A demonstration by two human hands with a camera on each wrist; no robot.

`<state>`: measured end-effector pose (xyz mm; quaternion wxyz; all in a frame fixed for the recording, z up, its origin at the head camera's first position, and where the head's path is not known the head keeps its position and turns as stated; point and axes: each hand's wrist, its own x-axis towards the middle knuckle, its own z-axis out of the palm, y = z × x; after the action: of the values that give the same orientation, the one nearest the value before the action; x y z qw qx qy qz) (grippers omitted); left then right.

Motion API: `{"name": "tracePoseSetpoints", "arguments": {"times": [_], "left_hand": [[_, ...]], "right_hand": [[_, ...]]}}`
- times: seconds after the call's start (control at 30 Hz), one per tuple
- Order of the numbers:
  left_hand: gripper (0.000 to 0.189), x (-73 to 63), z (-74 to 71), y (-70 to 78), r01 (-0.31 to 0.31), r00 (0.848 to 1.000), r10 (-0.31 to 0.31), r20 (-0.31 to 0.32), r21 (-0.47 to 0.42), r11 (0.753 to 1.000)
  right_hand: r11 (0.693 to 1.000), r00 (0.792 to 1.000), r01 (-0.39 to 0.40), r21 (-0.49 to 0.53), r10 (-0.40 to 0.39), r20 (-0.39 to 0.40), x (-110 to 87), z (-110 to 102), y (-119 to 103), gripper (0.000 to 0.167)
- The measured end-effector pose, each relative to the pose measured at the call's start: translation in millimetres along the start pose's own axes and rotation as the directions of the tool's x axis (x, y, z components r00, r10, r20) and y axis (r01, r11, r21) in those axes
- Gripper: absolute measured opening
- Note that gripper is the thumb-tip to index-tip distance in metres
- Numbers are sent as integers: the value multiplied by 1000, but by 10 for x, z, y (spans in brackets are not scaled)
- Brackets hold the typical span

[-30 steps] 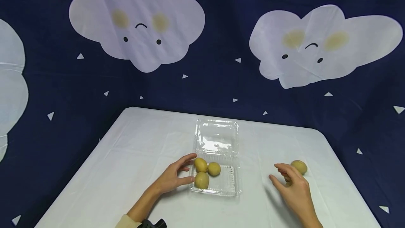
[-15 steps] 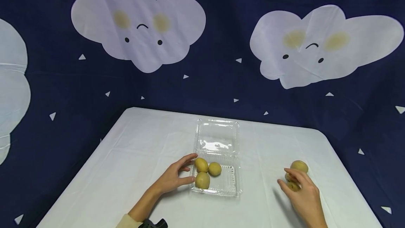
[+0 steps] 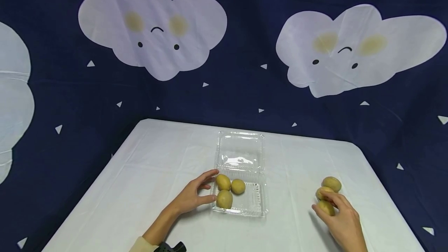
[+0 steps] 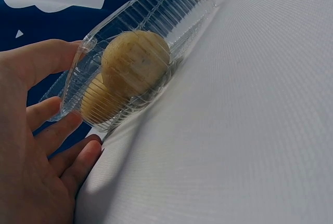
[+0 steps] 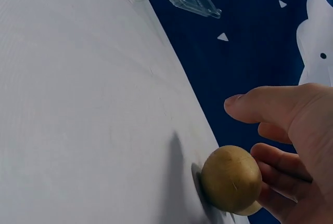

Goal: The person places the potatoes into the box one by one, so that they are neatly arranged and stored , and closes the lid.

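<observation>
A clear plastic clamshell box stands on the table with its lid folded back. Inside, at its left, three potatoes sit together. My left hand rests at the box's left side, thumb and fingers spread along it; in the left wrist view, thumb and fingertips reach the plastic wall. My right hand is at the nearest potato of a row on the right. In the right wrist view the thumb stands away from this potato, while the other fingers lie close beside it. Two more potatoes lie beyond.
A white cloth covers the table. Behind it hangs a dark blue curtain with cloud and triangle prints. A black strap device sits on the left wrist.
My right hand has moved right and toward the near side, coming to the nearest potato and uncovering the row. The left hand and the box hold still.
</observation>
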<state>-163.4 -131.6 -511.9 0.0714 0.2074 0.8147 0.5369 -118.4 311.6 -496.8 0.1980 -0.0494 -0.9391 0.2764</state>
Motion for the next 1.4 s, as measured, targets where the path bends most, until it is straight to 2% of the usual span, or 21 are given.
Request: {"name": "tracePoseSetpoints", "arguments": {"times": [0.3, 0.43, 0.63, 0.8, 0.97, 1.3, 1.4], "left_hand": [[76, 34, -22, 5, -43, 999, 43, -3, 16, 999], [77, 46, -21, 0, -28, 1000, 28, 1, 23, 999], [76, 47, 0, 0, -19, 1000, 19, 1, 26, 999], [76, 30, 5, 1, -17, 1000, 17, 0, 19, 1000], [76, 22, 11, -5, -14, 1000, 14, 2, 17, 1000], [76, 5, -3, -7, -7, 1000, 7, 0, 11, 1000], [77, -30, -20, -18, -15, 1000, 15, -9, 17, 1000]], "right_hand": [[999, 998, -43, 30, 42, 47, -21, -83, 94, 50], [996, 992, -82, 17, 80, 97, -20, -113, 136, 54], [988, 959, -150, -49, 157, 236, -18, -137, 188, 66], [989, 952, -127, -73, 142, 272, -19, -133, 188, 70], [987, 929, -145, -66, 159, 335, -23, -147, 209, 78], [995, 960, -92, -36, 98, 263, -42, -88, 198, 67], [996, 959, -92, -5, 90, 268, -45, -30, 172, 66]]}}
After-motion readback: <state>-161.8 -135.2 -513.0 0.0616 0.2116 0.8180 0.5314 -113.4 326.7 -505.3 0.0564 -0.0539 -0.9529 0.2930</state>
